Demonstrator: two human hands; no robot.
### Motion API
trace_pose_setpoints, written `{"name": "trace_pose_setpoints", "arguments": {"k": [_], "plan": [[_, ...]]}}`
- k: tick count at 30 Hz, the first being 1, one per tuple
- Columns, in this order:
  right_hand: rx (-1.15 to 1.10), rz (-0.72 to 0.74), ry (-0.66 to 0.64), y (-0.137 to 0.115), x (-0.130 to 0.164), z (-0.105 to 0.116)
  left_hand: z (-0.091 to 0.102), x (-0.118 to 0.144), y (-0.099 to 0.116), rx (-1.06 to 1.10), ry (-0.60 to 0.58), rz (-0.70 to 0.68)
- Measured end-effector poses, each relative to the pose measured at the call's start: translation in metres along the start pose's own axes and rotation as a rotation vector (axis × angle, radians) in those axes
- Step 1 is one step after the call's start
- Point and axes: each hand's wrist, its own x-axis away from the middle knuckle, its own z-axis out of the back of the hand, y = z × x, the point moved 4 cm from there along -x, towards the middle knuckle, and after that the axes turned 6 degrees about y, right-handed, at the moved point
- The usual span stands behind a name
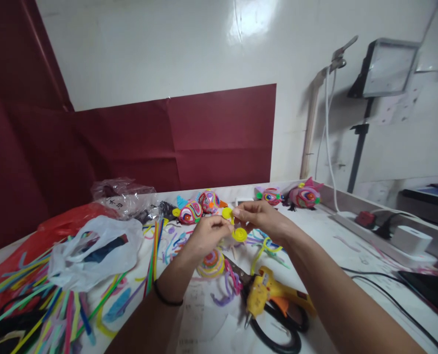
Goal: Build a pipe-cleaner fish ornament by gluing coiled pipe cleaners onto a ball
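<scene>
Both hands meet over the middle of the table, pinching a yellow pipe cleaner [240,234] that is wound into two flat coils. My left hand [210,232] grips it from the left, thumb and fingertips together. From the right, my right hand [259,216] pinches it near the upper coil. Below them lies a round piece of coiled multicoloured pipe cleaner [211,263], partly covered by my left hand and wrist. A yellow hot glue gun [261,291] rests on black-handled scissors [283,339], close to my right forearm.
Colourful pipe-cleaner fish [190,212] stand along the back edge. At left lie a white plastic bag [97,250], a red bag [75,216] and loose pipe cleaners [69,314]. A power strip [418,256] and black cable [392,300] are at right, beside a lamp stand [358,147].
</scene>
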Motion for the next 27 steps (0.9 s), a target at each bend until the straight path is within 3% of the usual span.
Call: {"name": "trace_pose_setpoints", "arguments": {"k": [15,27], "plan": [[-0.291,-0.078,0.136,0.008,-0.004,-0.013,-0.003,-0.008,-0.021,0.187,0.068,0.113],[-0.338,-0.06,0.218,0.006,0.0,-0.022,0.007,-0.008,-0.012,0.186,0.167,0.085]]}}
